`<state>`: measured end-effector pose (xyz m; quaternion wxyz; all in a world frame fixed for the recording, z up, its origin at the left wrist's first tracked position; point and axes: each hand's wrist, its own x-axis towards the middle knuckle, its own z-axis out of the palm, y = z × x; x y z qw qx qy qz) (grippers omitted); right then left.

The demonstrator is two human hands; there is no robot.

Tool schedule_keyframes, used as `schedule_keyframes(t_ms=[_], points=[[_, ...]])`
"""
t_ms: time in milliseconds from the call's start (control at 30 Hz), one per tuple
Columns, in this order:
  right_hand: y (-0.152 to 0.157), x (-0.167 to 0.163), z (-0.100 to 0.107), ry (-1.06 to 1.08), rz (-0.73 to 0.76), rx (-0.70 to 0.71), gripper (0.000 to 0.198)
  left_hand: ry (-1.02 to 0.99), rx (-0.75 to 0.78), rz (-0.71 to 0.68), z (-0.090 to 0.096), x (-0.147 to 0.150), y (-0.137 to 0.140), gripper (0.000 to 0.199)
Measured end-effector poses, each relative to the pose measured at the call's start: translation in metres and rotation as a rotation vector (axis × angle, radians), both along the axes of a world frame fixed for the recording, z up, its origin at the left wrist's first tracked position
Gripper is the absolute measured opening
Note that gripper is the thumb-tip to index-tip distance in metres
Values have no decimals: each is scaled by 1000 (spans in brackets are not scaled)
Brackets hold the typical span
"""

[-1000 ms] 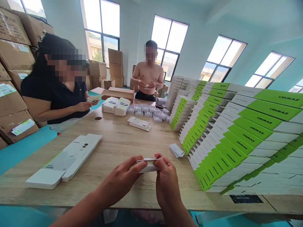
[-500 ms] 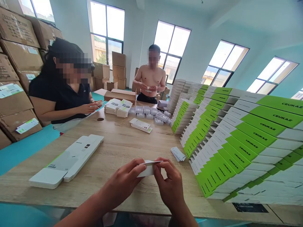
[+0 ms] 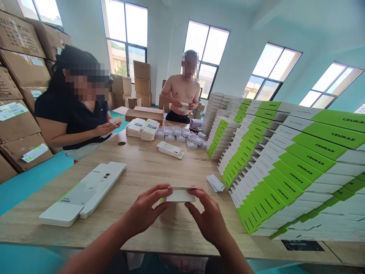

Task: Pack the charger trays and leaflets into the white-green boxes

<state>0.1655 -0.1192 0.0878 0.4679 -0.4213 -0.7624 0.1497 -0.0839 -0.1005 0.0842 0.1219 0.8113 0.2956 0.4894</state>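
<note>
Between my two hands is a small white cardboard box [image 3: 179, 195] with a bit of green at its left edge, its end facing me. My left hand [image 3: 146, 205] grips the left side, fingers on top and thumb below. On the other side my right hand [image 3: 205, 211] holds it the same way, fingertips at the upper corner and thumb at the lower one. To the left lies a stack of flat, unfolded white cartons [image 3: 85, 190]. Beyond my right hand rests a small pile of printed slips [image 3: 216, 183].
Tall stacks of white-and-green boxes [image 3: 285, 167] line the table's right side. Farther back lie a few flat cartons [image 3: 170, 149], clear plastic trays [image 3: 176, 133] and more stacked cartons [image 3: 142, 128]. Two people stand across the wooden table [image 3: 137, 171], handling small items. Brown boxes [image 3: 23, 68] rise at left.
The carton in my hands has gone from a flattened, creased shape to a squared box with an end facing me. My fingers have spread along its sides.
</note>
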Motion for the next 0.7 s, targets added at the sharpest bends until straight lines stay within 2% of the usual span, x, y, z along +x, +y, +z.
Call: schedule_keyframes(t_ms=[100,200,233,300,367,433,533,633,700], points=[[4,4,0,60,-4,-41,35,-76,-173,-16,0,2,5,31],[10,3,6,258,43,-203,39,-226,-305,-102,3,0,12,48],[11,2,7,353,68,-273,41,-213,-285,-103,4,-1,15,50],[17,-3,5,474,121,-403,47,-42,-124,-55,1,-5,23,54],[26,-7,-3,336,91,-467,46,198,89,-42,-8,-6,34,58],[41,-1,-14,66,-38,-469,37,315,186,-125,-21,-4,49,54],[68,35,-27,-168,-310,-422,29,155,56,-158,-39,4,74,40],[90,81,-33,-287,-517,-402,27,-88,-151,-18,-46,12,94,35],[97,100,-37,-366,-583,-413,26,-186,-317,113,-48,13,101,38]])
